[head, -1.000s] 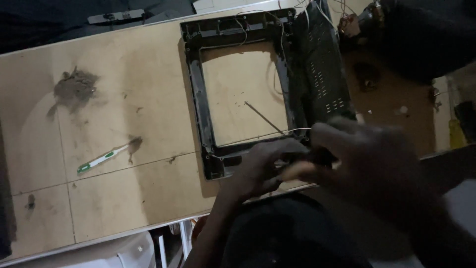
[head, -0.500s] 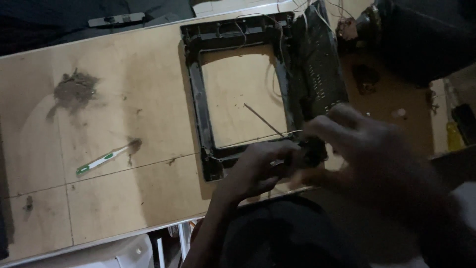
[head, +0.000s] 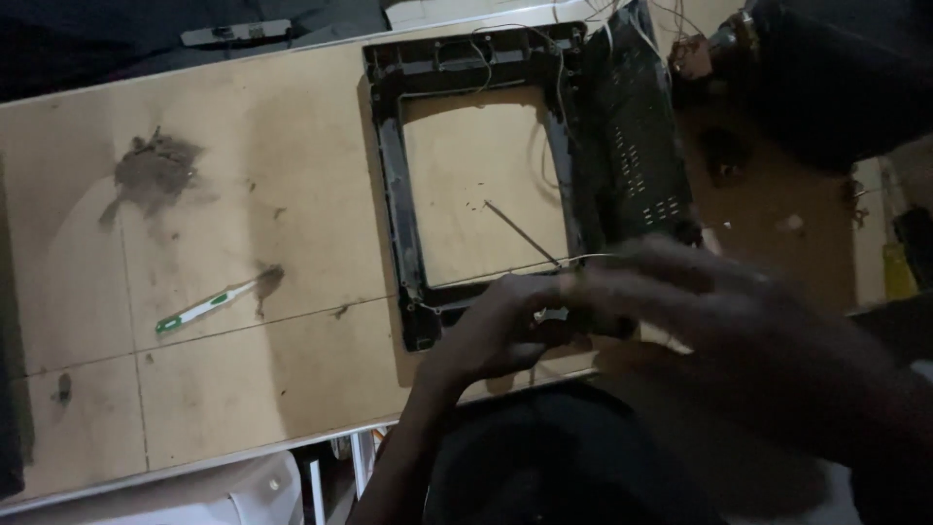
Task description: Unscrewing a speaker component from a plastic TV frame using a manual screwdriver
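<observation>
Nearest the camera, the left hand [head: 505,326] and the blurred right hand [head: 700,311] meet at the near edge of the wooden surface [head: 243,389], over the bottom rail of a black rectangular plastic frame [head: 408,243]. The fingers of both hands curl around something small between them; it is too dark and blurred to tell what it is or how firmly they grip. A thin metal rod [head: 523,233] lies slanted inside the frame's opening, just beyond the hands. Off to the left lies a green-and-white toothbrush [head: 206,307], well apart. Farther back, a dark stain [head: 154,170] marks the wood, and thin wires [head: 544,68] trail over the frame's top.
</observation>
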